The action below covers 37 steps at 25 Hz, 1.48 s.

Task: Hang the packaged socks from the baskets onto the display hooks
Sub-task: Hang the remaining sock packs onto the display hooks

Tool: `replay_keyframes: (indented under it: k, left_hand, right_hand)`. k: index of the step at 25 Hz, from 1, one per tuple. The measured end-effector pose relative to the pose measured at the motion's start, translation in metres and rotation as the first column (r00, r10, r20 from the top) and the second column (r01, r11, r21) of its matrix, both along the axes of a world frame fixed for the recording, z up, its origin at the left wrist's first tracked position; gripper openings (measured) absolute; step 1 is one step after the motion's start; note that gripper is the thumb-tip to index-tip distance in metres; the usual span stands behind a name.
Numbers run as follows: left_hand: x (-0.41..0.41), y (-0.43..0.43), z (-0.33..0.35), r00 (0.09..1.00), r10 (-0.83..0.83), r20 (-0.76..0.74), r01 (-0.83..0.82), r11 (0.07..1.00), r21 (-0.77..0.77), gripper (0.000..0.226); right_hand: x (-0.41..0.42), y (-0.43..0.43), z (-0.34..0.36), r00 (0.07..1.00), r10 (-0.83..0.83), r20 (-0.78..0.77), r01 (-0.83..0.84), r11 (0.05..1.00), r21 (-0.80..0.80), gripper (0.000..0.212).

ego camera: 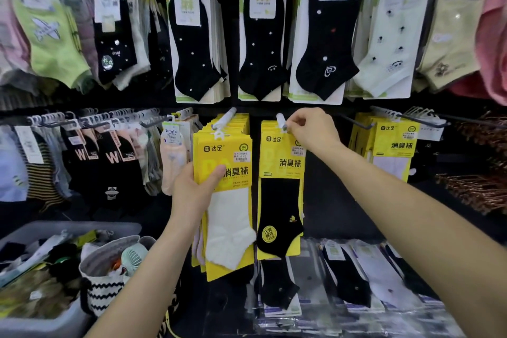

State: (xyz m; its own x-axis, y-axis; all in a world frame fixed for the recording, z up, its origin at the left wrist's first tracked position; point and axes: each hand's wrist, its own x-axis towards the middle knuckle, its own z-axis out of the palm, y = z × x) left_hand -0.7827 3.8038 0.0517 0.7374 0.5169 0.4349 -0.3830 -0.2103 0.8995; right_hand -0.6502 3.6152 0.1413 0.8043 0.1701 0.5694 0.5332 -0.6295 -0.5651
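Head view is showing the right grip (312, 132) pinching the small white hanger tab on top of the black-sock pack (279, 195), at the tip of the right display hook (280, 118). Whether the tab is already sitting over the hook cannot be told. The left grip (192, 189) is holding a stack of white-sock packs (227, 214), thumb across the yellow card front and fingers behind. The stack is just in front of the packs hanging on the left display hook (226, 118).

The packs are probably handling as light, flat and fairly stiff at the card header, and soft lower down. The stacked packs are likely sliding against each other. The best hold is looking like the header just under the tab, since the tab itself is appearing thin.

Both hooks are projecting toward the person. The upper row of black socks (260, 44) is hanging just above the tips, limiting lift. Open room is lying between the two yellow columns. The striped basket (104, 282) is standing well below, at lower left.
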Motion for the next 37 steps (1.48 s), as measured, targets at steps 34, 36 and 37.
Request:
replay_keyframes:
  k: [34, 36, 37]
  left_hand:
    - [0.027, -0.095, -0.007, 0.979, -0.203, -0.013, 0.199, 0.970, -0.137, 0.009]
    - [0.028, -0.093, -0.007, 0.978, -0.210, -0.009, 0.205, 0.960, -0.191, 0.007]
    - [0.027, -0.089, -0.008, 0.980, -0.200, -0.006, 0.194, 0.960, -0.202, 0.010]
  right_hand:
    - [-0.039, -0.043, -0.021, 0.962, 0.234, -0.142, -0.216, 0.968, 0.130, 0.015]
    - [-0.037, -0.041, -0.018, 0.965, 0.236, -0.119, -0.215, 0.963, 0.160, 0.014]
    - [-0.036, -0.040, -0.015, 0.956, 0.257, -0.142, -0.225, 0.952, 0.207, 0.013]
